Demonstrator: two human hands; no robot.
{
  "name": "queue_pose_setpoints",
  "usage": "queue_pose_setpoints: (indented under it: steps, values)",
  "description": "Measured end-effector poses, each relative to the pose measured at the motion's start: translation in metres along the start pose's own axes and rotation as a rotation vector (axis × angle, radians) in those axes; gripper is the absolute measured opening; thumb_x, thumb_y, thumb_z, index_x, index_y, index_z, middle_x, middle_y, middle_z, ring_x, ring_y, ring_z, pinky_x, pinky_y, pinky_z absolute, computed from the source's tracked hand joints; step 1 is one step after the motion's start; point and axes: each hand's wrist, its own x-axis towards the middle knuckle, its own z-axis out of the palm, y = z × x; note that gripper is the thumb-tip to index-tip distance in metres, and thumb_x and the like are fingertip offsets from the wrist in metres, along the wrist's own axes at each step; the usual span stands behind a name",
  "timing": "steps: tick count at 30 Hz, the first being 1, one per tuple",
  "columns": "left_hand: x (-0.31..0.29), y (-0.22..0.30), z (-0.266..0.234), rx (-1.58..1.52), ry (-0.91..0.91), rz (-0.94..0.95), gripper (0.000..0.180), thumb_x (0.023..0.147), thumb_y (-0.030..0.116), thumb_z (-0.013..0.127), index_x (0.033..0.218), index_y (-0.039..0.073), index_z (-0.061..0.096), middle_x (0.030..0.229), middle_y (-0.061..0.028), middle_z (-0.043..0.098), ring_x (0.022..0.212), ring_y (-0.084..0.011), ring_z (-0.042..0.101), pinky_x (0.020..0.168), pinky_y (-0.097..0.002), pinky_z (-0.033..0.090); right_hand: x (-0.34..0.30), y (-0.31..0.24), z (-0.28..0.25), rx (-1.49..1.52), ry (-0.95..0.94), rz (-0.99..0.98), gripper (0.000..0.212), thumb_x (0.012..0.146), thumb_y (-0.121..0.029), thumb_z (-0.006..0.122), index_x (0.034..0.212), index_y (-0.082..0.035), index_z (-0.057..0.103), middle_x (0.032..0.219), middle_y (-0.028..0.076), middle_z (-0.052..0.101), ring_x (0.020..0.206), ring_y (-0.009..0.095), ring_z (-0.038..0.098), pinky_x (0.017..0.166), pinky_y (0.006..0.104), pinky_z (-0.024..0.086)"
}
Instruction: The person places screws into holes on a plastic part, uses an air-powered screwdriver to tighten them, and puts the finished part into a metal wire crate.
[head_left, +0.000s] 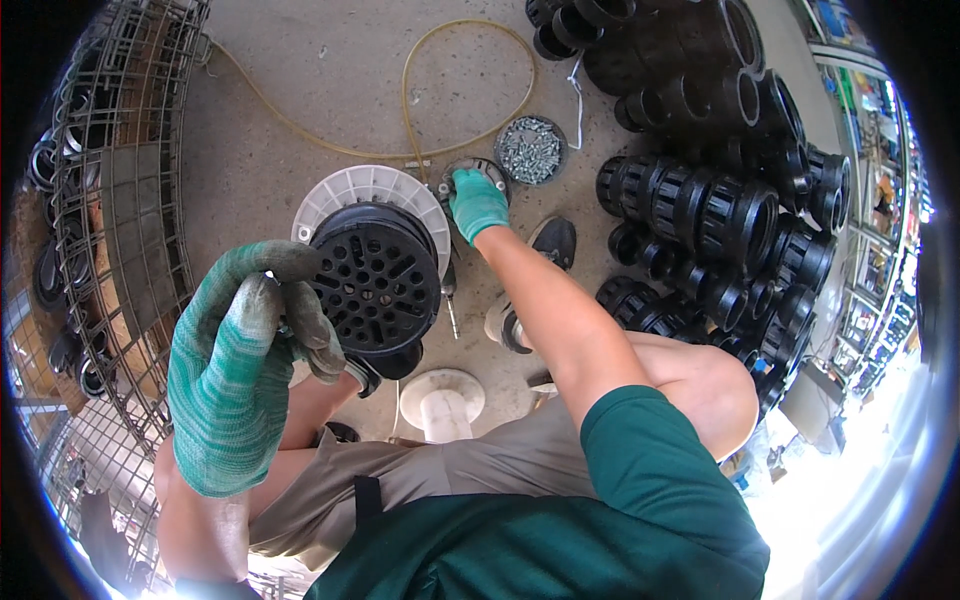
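I can't tell either grip: green-gloved left hand (245, 365) curled, right hand (478, 203) touching a round grey dish (496, 172). The stiff-looking, round black plastic grate (374, 284) is hiding the near edge of the white ring (335, 195); hold its rim.

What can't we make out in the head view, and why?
- Anything inside the left hand: hidden by the hand's own curl.
- Part of the round dish and its contents: covered by the right hand.
- Exact type of the small metal pieces: too small.
- Items on the right-hand shelves: small, blurred toward the rim.
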Motion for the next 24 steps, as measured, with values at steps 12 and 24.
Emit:
queue_pose_setpoints:
  steps: [12,24]
  values:
    - [0.001,-0.001,0.002,0.020,0.004,-0.003,0.042,0.101,0.035,0.062,0.123,0.000,0.062,0.087,-0.0067,0.065,0.075,-0.0153,0.064,0.070,-0.0273,0.052,0.013,-0.024,-0.044,-0.058,-0.299,0.182,0.031,0.089,-0.014,0.062,0.118,-0.006,0.068,0.123,0.022,0.067,0.111,0.037,0.066,0.097,0.0439,0.053]
    - [0.000,0.000,0.005,-0.069,-0.007,-0.025,0.046,0.101,0.039,0.061,0.124,-0.001,0.059,0.092,-0.0088,0.064,0.078,-0.0189,0.064,0.066,-0.0316,0.052,0.013,-0.021,-0.088,0.112,-0.140,0.028,0.028,0.084,-0.022,0.074,0.102,-0.003,0.065,0.099,0.021,0.071,0.091,0.041,0.067,0.081,0.0474,0.054]
